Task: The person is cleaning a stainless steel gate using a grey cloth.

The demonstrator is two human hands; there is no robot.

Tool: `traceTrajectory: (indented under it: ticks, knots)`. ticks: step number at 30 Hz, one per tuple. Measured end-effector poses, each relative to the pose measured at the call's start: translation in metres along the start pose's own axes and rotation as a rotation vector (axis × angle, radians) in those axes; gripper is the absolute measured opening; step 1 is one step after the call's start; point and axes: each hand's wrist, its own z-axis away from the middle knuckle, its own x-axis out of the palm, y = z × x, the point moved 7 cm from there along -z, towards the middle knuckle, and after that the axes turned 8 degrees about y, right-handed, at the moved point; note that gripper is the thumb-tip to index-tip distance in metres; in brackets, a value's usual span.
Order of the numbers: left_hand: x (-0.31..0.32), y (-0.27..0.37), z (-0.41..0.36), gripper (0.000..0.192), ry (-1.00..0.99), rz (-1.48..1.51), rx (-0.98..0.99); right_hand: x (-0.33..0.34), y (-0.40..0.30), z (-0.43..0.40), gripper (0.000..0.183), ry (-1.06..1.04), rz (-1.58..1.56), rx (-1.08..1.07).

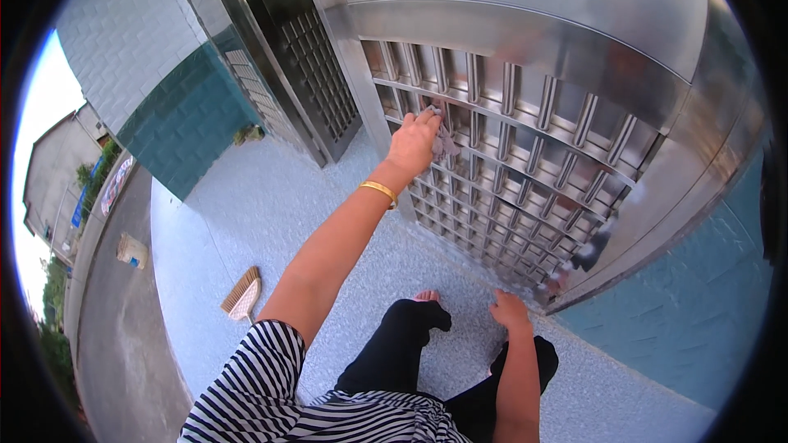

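Observation:
My left hand (414, 141) is raised to a shiny stainless-steel door panel and holds a crumpled greyish cloth (446, 145). The cloth rests on the steel grille (506, 141), which has rows of short upright bars between horizontal rails. A gold-coloured bangle (378, 187) circles my left wrist. Lower down, my right hand (512, 311) hangs in front of my knee, close to the bottom edge of the grille. It appears to hold nothing, with the thumb and a finger apart.
A broom (243, 296) with tan bristles lies on the speckled grey floor (203, 252) to my left. Another steel door leaf (314, 67) stands ajar beside a green-and-white tiled wall (184, 123). Past the floor's edge, a worn white bucket (132, 251) stands on the pavement.

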Motion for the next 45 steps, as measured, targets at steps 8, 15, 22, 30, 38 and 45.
traceTrajectory:
  ticks: [8,15,22,30,38,45]
  knots:
    - [-0.016,0.008,0.016,0.046,-0.155,0.171,-0.022,0.003,0.01,-0.002,0.046,0.062,-0.024,-0.031]
    - [-0.028,0.038,0.008,0.055,0.358,0.388,-0.1,-0.001,0.001,0.0,0.044,0.035,-0.013,-0.05]
    - [-0.011,0.048,0.011,0.06,0.353,0.247,-0.08,-0.008,-0.006,0.003,0.045,0.037,-0.022,-0.027]
    - [0.001,0.043,0.01,0.057,0.059,0.128,0.079,-0.005,-0.008,0.003,0.043,-0.002,-0.033,-0.038]
    - [-0.018,0.052,0.034,0.054,0.203,0.396,-0.032,0.0,0.008,0.001,0.043,0.073,-0.024,-0.021]
    - [-0.002,0.092,0.019,0.06,0.283,0.356,0.04,0.0,0.003,0.002,0.033,0.173,-0.019,-0.12]
